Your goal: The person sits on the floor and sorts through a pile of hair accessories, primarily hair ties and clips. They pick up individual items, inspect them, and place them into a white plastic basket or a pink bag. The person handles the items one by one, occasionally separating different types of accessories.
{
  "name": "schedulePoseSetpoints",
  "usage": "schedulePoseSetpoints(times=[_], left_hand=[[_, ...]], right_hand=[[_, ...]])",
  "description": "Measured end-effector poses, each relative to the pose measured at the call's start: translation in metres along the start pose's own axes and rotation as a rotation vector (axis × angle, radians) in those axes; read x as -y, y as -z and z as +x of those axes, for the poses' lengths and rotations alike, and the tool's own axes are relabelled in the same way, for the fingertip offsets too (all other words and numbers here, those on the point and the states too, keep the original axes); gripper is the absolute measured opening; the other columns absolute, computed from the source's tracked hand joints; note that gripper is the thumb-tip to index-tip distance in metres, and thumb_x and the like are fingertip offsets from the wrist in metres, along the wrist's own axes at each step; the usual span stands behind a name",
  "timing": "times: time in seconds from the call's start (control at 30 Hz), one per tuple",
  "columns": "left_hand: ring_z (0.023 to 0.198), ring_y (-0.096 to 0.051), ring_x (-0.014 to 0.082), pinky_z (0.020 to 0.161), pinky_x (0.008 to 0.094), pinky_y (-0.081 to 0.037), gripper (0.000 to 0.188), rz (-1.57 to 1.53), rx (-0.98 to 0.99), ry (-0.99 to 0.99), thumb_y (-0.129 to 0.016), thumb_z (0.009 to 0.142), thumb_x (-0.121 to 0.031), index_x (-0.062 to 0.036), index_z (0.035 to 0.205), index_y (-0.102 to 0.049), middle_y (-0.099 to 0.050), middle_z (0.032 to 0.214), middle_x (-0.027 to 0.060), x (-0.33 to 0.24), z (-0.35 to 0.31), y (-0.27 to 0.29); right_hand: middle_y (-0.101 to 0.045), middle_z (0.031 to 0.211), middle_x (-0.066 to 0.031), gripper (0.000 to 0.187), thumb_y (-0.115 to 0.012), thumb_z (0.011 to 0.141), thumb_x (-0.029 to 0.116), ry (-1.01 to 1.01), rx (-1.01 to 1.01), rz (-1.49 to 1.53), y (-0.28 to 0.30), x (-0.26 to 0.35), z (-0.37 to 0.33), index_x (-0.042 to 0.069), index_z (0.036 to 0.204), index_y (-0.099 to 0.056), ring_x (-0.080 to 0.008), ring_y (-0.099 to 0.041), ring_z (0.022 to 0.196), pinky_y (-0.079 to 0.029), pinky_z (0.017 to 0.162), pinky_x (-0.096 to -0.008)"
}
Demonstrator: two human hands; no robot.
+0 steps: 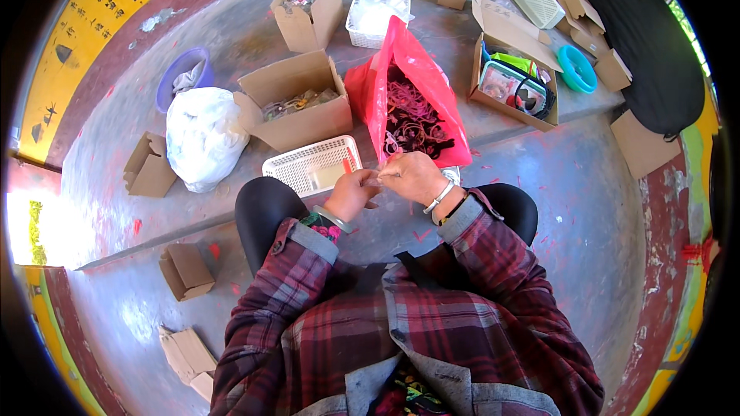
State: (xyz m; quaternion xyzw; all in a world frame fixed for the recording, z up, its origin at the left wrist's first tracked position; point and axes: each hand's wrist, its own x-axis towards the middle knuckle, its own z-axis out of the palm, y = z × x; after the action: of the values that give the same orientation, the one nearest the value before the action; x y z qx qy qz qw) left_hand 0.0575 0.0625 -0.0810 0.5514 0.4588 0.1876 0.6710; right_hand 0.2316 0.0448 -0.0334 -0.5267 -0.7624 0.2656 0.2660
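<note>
My left hand [353, 194] and my right hand [415, 177] meet in front of my knees, both closed in a pinch. Something small and pale is between their fingertips, too small to name. A red strip [348, 166] shows beside my left fingers; whether they touch it I cannot tell. Just beyond my left hand lies a low white plastic basket [297, 158] with a pale flat piece in it. Past my right hand stands a gaping red plastic bag [370, 108], full of pink and dark cords [416, 112].
Around stand a cardboard box of small packets [324, 119], a white bundled bag [204, 139], a purple basin [202, 58], another filled box [304, 27], a white basket [378, 35], a box of mixed goods [482, 100] and a teal basin [576, 69]. A floor step edge [166, 233] runs across.
</note>
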Motion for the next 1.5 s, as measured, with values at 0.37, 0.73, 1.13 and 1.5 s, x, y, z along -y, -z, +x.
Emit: schedulePoseSetpoints(times=[0.37,0.73,1.13,1.5], left_hand=[[0.069,-0.059,0.0131,0.054,0.0262,-0.052,0.034,0.241,0.052,-0.051,-0.063,0.08,-0.011,-0.0019,0.112,-0.055,-0.06,0.09,0.0059,-0.015,-0.007,0.002],[0.065,-0.056,0.0103,0.046,0.0232,-0.049,0.027,0.16,0.263,0.047,-0.061,0.083,-0.015,-0.0035,0.107,-0.057,-0.059,0.083,0.0016,-0.024,-0.011,0.003],[0.074,-0.058,0.0113,0.051,0.0235,-0.05,0.032,0.086,0.031,0.006,-0.057,0.085,-0.014,-0.0026,0.115,-0.053,-0.06,0.097,0.0044,-0.019,-0.009,0.007],[0.086,-0.056,0.0121,0.078,0.0269,-0.047,0.02,-0.148,-0.048,-0.207,-0.053,0.086,-0.007,0.0006,0.105,-0.058,-0.061,0.094,0.004,0.012,0.01,0.008]], right_hand=[[-0.056,0.061,-0.0148,0.022,-0.052,0.073,0.027,0.098,0.099,-0.147,-0.008,-0.016,-0.003,0.009,0.064,-0.061,-0.0344,-0.057,0.06,-0.045,0.053,-0.0435],[-0.06,0.069,-0.0142,0.024,-0.048,0.077,0.028,0.109,0.246,-0.041,0.005,0.009,-0.003,0.009,0.07,-0.062,-0.0345,-0.058,0.066,-0.045,0.058,-0.0446],[-0.057,0.067,-0.0123,0.011,-0.052,0.076,0.015,0.091,-0.023,-0.311,-0.007,-0.002,-0.005,0.007,0.073,-0.059,-0.0315,-0.059,0.065,-0.048,0.057,-0.0394],[-0.06,0.076,-0.0186,0.031,-0.047,0.076,0.005,0.005,0.014,-0.216,-0.02,0.02,-0.007,0.004,0.107,-0.043,-0.0347,-0.06,0.065,-0.047,0.055,-0.0436]])
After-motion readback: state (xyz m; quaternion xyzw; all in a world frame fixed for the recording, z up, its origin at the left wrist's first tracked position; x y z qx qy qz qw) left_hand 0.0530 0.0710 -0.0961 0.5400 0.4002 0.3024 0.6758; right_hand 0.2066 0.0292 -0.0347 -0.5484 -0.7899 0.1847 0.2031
